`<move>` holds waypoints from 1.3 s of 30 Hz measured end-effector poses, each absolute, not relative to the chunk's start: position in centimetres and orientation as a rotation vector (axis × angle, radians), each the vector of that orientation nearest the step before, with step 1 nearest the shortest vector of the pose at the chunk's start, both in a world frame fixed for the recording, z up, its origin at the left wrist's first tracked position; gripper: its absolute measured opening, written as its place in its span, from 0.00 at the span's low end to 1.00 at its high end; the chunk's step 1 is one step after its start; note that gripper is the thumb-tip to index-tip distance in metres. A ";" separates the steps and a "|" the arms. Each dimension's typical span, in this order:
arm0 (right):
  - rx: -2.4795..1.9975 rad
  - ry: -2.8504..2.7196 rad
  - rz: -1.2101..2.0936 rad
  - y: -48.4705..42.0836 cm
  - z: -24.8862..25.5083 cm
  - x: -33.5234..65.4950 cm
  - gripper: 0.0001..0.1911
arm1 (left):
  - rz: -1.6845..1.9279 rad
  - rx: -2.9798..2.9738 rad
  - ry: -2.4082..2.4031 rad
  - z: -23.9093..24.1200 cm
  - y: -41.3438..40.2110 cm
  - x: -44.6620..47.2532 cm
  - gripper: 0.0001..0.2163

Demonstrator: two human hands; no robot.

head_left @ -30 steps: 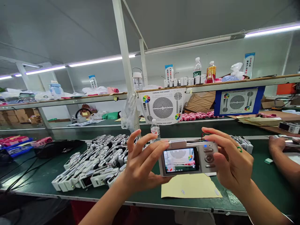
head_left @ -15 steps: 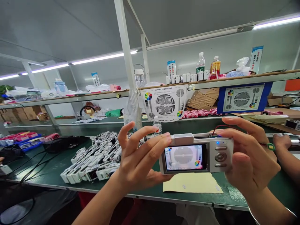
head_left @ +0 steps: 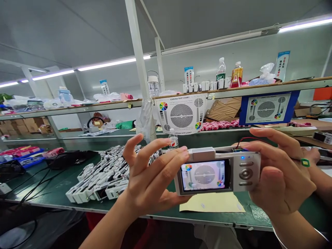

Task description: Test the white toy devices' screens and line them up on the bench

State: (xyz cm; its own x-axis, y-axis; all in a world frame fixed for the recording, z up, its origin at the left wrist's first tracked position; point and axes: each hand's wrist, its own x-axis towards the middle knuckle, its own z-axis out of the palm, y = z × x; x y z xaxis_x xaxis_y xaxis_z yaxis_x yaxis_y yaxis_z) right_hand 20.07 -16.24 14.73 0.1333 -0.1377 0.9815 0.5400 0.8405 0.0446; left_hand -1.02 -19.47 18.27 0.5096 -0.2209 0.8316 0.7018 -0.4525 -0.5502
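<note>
Between my two hands is a silver digital camera (head_left: 246, 173), its back towards me and its blue light lit. My left hand (head_left: 153, 176) grips the camera's left end, fingertips on top and thumb below, with the other fingers raised. Around the right end my right hand (head_left: 282, 176) is closed, forefinger at the top edge where a red wire and an open top show. The lit screen (head_left: 203, 175) displays the test chart sharply. Beyond the camera, a printed camera test chart (head_left: 181, 116) hangs from the shelf. A yellow sheet (head_left: 212, 203) lies on the bench underneath.
A heap of white and silver cameras (head_left: 103, 176) covers the bench at left, beside black cables (head_left: 36, 183). A plastic bottle (head_left: 173, 139) stands behind my left hand. A second chart (head_left: 266, 109) hangs on a blue board. At right is another person's hand (head_left: 312, 154).
The picture on the camera's screen has gone from blurred to sharp, with focus brackets now showing. Both hands and the camera have shifted very slightly.
</note>
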 end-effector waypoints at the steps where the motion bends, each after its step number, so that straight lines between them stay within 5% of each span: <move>1: -0.375 -1.356 -0.497 -16.3 14.7 20.1 0.16 | -1.125 -1.727 -0.413 18.3 -19.5 -1.0 0.21; 39: -0.377 -1.340 -0.509 -16.5 15.1 19.9 0.16 | -1.131 -1.732 -0.423 18.4 -19.7 -0.8 0.21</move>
State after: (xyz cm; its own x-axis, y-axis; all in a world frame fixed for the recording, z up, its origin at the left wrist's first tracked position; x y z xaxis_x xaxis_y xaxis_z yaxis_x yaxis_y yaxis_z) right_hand 19.88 -16.50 15.06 0.1472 -0.1322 0.9802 0.5513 0.8337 0.0296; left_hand -0.78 -19.74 18.41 0.5049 -0.2104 0.8372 0.7079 -0.4541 -0.5410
